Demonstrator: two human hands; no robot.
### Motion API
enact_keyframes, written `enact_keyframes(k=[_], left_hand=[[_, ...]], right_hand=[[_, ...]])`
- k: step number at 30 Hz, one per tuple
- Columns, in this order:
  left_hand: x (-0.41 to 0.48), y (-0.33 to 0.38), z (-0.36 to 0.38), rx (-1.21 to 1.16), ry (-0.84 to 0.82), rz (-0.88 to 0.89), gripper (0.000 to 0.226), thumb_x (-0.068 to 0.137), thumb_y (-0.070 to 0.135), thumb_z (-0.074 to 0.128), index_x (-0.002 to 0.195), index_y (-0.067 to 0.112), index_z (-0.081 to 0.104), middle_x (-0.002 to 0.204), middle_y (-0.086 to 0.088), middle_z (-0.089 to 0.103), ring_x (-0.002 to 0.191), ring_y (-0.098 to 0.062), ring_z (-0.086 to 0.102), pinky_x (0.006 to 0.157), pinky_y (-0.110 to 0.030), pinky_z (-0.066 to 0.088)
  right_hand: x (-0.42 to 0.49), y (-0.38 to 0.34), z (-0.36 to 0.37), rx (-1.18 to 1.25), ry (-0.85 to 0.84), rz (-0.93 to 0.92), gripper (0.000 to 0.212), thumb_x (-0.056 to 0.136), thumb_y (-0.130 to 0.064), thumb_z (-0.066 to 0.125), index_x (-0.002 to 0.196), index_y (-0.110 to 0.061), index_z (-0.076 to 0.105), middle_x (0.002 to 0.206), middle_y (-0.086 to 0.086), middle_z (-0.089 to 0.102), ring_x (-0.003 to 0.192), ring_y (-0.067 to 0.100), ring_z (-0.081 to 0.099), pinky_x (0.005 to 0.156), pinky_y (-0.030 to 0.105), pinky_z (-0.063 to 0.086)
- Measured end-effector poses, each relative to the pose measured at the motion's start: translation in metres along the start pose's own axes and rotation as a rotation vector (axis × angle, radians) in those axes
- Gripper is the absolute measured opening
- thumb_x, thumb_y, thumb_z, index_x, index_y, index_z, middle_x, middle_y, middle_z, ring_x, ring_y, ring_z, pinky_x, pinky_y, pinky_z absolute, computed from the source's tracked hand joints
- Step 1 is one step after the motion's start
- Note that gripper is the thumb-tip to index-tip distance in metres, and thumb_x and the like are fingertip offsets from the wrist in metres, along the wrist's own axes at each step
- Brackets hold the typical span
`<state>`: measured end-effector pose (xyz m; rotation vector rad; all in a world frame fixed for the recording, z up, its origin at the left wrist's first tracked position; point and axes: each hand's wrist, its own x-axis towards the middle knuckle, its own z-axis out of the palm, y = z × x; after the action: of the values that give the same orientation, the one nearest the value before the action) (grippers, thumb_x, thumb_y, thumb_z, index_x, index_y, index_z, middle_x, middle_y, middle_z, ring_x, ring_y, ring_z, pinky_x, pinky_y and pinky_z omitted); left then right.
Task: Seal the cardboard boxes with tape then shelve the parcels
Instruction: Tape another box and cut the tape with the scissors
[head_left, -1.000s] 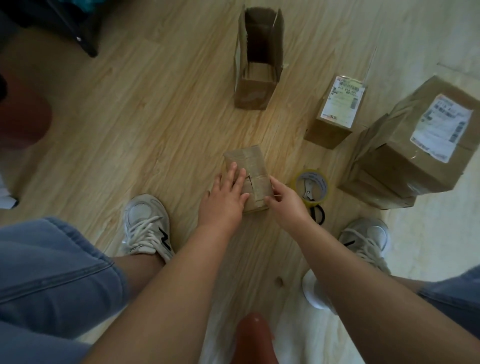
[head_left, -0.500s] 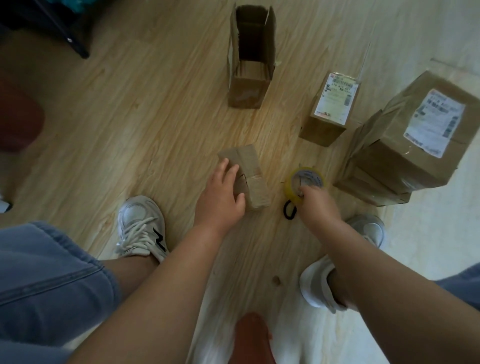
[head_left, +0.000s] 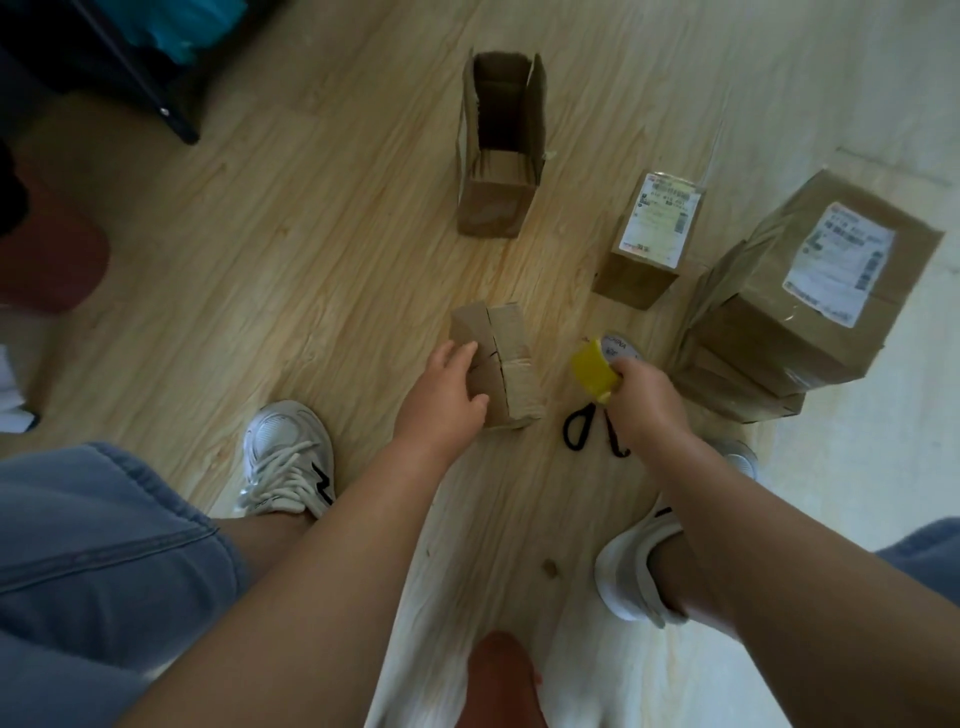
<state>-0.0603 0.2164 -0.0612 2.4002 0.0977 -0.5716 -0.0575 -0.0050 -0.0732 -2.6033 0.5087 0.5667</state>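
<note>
A small cardboard box with its flaps folded shut lies on the wooden floor between my feet. My left hand rests on its left side, fingers curved over the top and thumb against the near flap. To the right, my right hand grips a yellowish roll of tape and holds it tilted just above the floor. Black-handled scissors lie on the floor under that hand.
An open, empty tall box stands farther back. A small labelled parcel and a large labelled parcel sit on flattened cardboard at right. My white shoes flank the work spot. Dark furniture legs stand at the far left.
My right hand left the small box, reached right to the tape roll and lifted it off the floor, uncovering the scissors. My left hand stayed on the box.
</note>
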Motion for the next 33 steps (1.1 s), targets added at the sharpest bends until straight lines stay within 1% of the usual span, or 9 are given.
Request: enact_keyframes(k=[4,7,10,16,19,22,25,29,33], left_hand=[[-0.007,0.013,-0.009,-0.045,0.006,0.000,0.057,0.097,0.021,0.056,0.151,0.019,0.037,0.159,-0.002,0.026,0.141,-0.018,0.035,0.109,-0.029,0.031],[-0.014,0.028,-0.018,-0.151,0.038,0.029,0.046,0.096,0.020,0.058,0.141,0.018,0.050,0.146,-0.002,0.045,0.129,-0.018,0.048,0.100,-0.027,0.038],[-0.022,0.041,-0.026,-0.245,0.065,0.040,0.044,0.095,0.025,0.060,0.138,0.022,0.054,0.140,0.001,0.052,0.124,-0.017,0.052,0.099,-0.031,0.044],[-0.035,0.056,-0.044,-0.582,0.182,-0.002,0.042,0.083,0.028,0.077,0.123,0.021,0.065,0.116,0.000,0.066,0.104,-0.012,0.060,0.094,-0.036,0.052],[-0.036,0.057,-0.052,-0.650,0.229,-0.007,0.034,0.081,0.022,0.079,0.112,0.015,0.069,0.104,-0.003,0.070,0.099,-0.016,0.066,0.088,-0.031,0.052],[-0.037,0.052,-0.055,-0.683,0.259,-0.019,0.009,0.081,0.017,0.078,0.088,0.019,0.072,0.085,0.001,0.071,0.080,-0.011,0.067,0.068,-0.014,0.049],[-0.037,0.046,-0.056,-0.672,0.290,-0.011,0.016,0.085,0.015,0.075,0.073,0.023,0.068,0.072,0.007,0.067,0.065,-0.001,0.060,0.053,-0.005,0.040],[-0.034,0.044,-0.057,-0.639,0.272,0.009,0.015,0.087,0.017,0.073,0.074,0.022,0.067,0.071,0.007,0.065,0.067,-0.004,0.060,0.059,-0.013,0.046],[-0.028,0.039,-0.057,-0.547,0.273,0.007,0.017,0.087,0.020,0.072,0.072,0.027,0.065,0.075,0.006,0.066,0.076,-0.013,0.062,0.073,-0.031,0.047]], right_hand=[[-0.014,-0.012,-0.024,0.306,0.003,0.073,0.050,0.095,0.002,0.047,0.140,-0.018,0.056,0.131,0.009,0.060,0.108,0.027,0.060,0.076,0.028,0.041],[-0.028,-0.023,-0.042,0.446,-0.002,0.063,0.037,0.093,0.005,0.048,0.116,-0.017,0.066,0.107,0.003,0.066,0.087,0.015,0.059,0.061,0.024,0.042],[-0.044,-0.034,-0.057,0.590,-0.010,0.013,0.032,0.090,0.006,0.052,0.098,-0.020,0.068,0.097,0.004,0.069,0.089,0.019,0.062,0.063,0.023,0.042],[-0.070,-0.063,-0.075,0.642,-0.151,-0.116,0.028,0.090,0.001,0.057,0.105,-0.016,0.074,0.101,-0.002,0.070,0.089,0.002,0.058,0.069,0.018,0.038],[-0.080,-0.072,-0.074,0.631,-0.214,-0.201,0.027,0.089,0.002,0.057,0.103,-0.013,0.075,0.102,0.004,0.072,0.096,0.010,0.061,0.078,0.019,0.043],[-0.089,-0.076,-0.071,0.611,-0.254,-0.239,0.023,0.089,0.001,0.057,0.101,-0.008,0.074,0.093,0.002,0.069,0.085,0.006,0.059,0.073,0.017,0.042],[-0.094,-0.077,-0.069,0.609,-0.278,-0.263,0.020,0.089,-0.002,0.059,0.102,-0.008,0.073,0.093,0.004,0.068,0.086,0.010,0.059,0.079,0.024,0.044],[-0.101,-0.081,-0.066,0.625,-0.375,-0.238,0.019,0.092,-0.009,0.064,0.109,-0.011,0.069,0.098,0.004,0.070,0.088,0.013,0.064,0.073,0.019,0.047],[-0.105,-0.080,-0.056,0.595,-0.415,-0.215,0.012,0.089,-0.014,0.066,0.099,-0.014,0.072,0.092,0.006,0.071,0.092,0.015,0.063,0.080,0.029,0.044]])
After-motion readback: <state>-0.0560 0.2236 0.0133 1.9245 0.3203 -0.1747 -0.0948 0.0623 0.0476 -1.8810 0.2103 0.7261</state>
